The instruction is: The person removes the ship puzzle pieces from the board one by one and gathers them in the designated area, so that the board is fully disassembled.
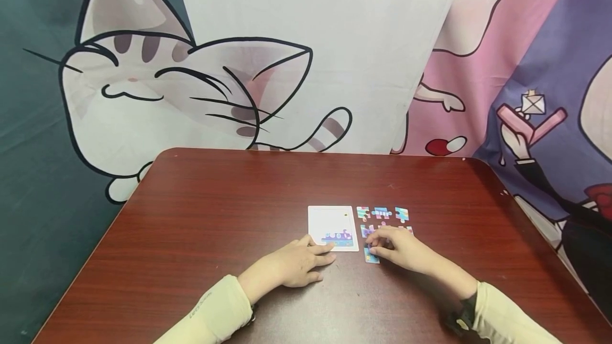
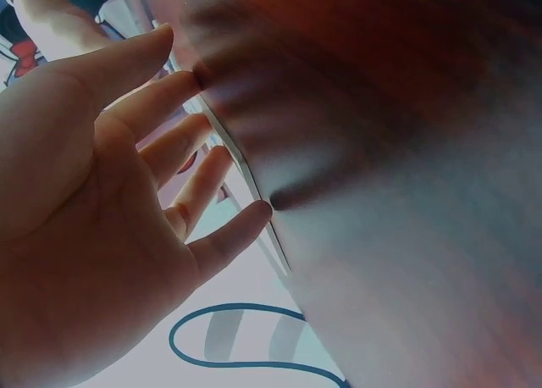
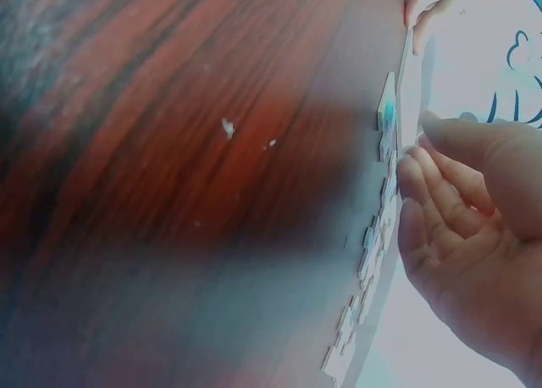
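Observation:
A white square puzzle board (image 1: 330, 222) lies on the table. Purple and blue puzzle pieces (image 1: 338, 239) fill its lower right part. My left hand (image 1: 301, 263) rests at the board's lower left corner, fingers spread and fairly straight, fingertips on its edge and the tabletop. To the right, my right hand (image 1: 401, 248) hovers low over loose puzzle pieces, its fingers bent and thumb close to the index finger. A blue piece (image 1: 371, 255) lies right by its thumb. Whether something is pinched between those fingertips is hidden.
Loose jigsaw pieces (image 1: 381, 213) lie in rows right of the board, some covered by the right hand. The brown wooden table (image 1: 201, 216) stretches around them. Behind its far edge hangs a cloth (image 1: 363, 57) with cartoon cats.

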A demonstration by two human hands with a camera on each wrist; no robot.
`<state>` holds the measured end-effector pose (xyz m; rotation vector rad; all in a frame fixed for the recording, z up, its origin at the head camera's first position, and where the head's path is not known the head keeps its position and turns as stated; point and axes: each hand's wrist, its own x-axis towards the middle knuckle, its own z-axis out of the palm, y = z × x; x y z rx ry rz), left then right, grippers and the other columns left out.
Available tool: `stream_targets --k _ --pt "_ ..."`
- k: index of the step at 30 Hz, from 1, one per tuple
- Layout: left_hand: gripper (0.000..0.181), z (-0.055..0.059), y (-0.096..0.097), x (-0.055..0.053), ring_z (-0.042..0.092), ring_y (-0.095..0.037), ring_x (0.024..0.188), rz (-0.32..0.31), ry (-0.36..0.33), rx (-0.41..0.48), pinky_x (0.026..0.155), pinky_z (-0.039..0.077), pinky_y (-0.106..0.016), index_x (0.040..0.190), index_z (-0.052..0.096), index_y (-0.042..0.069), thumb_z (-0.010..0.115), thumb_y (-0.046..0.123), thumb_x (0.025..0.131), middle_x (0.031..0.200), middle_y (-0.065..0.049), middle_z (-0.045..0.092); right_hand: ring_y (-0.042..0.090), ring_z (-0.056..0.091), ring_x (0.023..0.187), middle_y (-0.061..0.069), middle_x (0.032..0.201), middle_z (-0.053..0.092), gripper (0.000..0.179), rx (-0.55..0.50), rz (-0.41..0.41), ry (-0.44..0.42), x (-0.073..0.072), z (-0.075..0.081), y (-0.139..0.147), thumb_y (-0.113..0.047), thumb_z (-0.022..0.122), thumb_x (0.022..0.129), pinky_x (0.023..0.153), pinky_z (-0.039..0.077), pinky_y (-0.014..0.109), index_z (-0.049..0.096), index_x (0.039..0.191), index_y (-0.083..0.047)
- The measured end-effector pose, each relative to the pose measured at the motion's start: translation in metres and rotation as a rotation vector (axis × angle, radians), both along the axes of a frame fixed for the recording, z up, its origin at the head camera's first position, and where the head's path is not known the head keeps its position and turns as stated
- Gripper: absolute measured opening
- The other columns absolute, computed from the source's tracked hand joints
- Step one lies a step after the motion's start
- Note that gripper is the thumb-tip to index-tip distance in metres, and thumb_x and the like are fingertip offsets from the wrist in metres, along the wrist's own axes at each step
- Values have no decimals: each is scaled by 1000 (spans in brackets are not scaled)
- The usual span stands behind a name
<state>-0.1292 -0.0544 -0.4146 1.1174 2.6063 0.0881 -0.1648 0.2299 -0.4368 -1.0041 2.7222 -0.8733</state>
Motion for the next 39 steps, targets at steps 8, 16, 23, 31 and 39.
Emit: stream_targets --k 8,16,23,31,39 --pt "47 0 0 0 40 -6 108 -9 14 23 91 39 -26 140 43 30 52 37 94 150 12 31 0 54 73 -11 82 62 17 -15 -14 18 -2 2 -7 -14 73 80 62 48 22 67 96 -12" --pt "44 -2 3 -2 43 -7 105 -13 48 50 94 39 -27 137 49 28 53 36 93 147 10 36 1 57 76 -10 84 63 18 0 2 47 -5 2 -18 -16 73 81 65 50 24 67 98 -12" --pt "44 -2 2 -3 42 -6 104 -7 40 43 95 38 -28 136 49 31 54 36 93 146 12 37 6 57 78 -4 88 65 21 -4 18 24 -6 5 -34 -14 72 82 67 50 25 67 102 -9" --pt "44 -1 0 -2 40 -4 101 -9 18 38 92 40 -26 137 47 31 53 38 93 147 12 36 7 55 74 -3 90 66 23 5 33 13 -7 8 -49 -15 71 83 63 48 24 67 104 -9" --pt "43 1 0 -2 41 -5 100 -4 26 38 88 41 -26 136 48 31 53 33 94 146 12 37 14 57 81 2 99 65 27 73 108 17 -13 14 -54 -17 70 83 70 49 28 66 107 -6"
